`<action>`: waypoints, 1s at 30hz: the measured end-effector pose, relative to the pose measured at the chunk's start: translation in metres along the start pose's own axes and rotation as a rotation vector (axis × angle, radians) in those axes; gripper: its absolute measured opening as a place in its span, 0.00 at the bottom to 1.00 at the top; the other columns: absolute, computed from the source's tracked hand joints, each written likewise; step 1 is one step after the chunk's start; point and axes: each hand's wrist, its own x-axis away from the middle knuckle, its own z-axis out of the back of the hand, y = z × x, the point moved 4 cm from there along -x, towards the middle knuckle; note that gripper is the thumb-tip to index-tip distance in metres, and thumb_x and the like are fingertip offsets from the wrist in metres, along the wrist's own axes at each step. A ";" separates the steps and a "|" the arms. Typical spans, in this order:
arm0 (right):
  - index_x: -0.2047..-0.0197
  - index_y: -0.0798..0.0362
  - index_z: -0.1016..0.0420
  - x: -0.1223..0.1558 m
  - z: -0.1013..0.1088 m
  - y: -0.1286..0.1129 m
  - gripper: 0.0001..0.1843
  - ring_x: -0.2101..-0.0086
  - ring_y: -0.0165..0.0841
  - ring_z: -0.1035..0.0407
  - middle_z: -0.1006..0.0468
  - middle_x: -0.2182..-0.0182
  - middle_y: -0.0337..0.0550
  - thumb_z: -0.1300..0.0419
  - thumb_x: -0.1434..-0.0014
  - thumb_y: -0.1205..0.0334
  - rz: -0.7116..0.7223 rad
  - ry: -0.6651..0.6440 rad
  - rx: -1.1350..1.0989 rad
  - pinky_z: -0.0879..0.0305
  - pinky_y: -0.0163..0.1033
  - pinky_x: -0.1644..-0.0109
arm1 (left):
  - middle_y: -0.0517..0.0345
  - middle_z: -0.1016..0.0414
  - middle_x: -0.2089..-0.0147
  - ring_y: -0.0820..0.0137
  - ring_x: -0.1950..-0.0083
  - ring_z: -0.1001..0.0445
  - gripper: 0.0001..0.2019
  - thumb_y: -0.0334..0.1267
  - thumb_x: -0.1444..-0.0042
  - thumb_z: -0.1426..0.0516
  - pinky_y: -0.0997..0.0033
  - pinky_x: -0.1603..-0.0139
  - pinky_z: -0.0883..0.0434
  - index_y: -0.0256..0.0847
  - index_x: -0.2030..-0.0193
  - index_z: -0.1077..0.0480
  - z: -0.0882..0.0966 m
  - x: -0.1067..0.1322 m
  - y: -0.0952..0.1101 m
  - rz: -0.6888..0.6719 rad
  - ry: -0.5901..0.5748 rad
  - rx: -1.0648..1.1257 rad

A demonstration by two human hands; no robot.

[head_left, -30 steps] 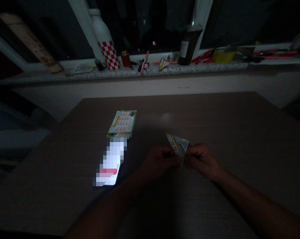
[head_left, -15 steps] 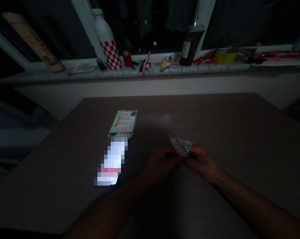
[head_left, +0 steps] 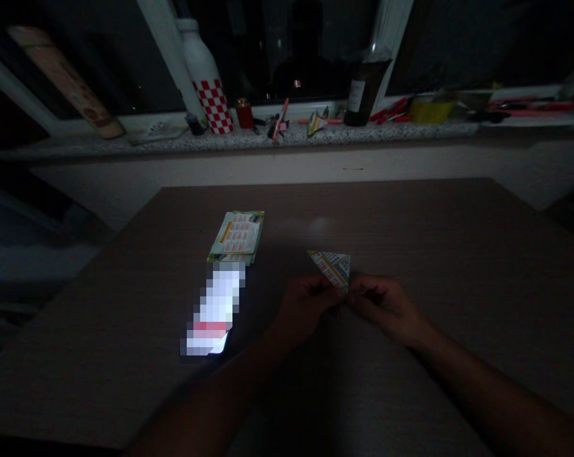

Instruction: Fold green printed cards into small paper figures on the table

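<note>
Above the dark table, a small printed paper folded into a triangle (head_left: 335, 267) points its lower corner toward me. My left hand (head_left: 310, 304) is closed, pinching the paper near that lower corner. My right hand (head_left: 386, 308) is closed too, its fingertips pinched at the paper's lower right edge. The undersides of the fingers are lost in shadow. To the left of my hands lies a stack of printed paper sheets (head_left: 239, 235), with a lit phone (head_left: 215, 311) just in front of it, its screen blurred out.
The wooden table (head_left: 434, 235) ends at a wall below a granite sill (head_left: 248, 141). On the sill stand a red-checked white bottle (head_left: 214, 101), a dark bottle (head_left: 358, 98), a tall pinkish tube (head_left: 68, 82), a small folded paper piece (head_left: 316, 124) and several pens.
The folded paper has turned and shifted slightly left, so its top edge now lies nearly level. My right fingers have slid from its right corner down to the lower corner.
</note>
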 end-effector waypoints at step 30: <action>0.75 0.53 0.37 0.002 0.024 0.006 0.15 0.79 0.26 0.44 0.38 0.81 0.33 0.46 0.41 0.53 -0.011 0.189 0.497 0.48 0.32 0.76 | 0.55 0.23 0.51 0.67 0.53 0.25 0.17 0.42 0.42 0.45 0.67 0.53 0.28 0.43 0.46 0.31 0.021 0.005 0.031 -0.366 0.168 -0.881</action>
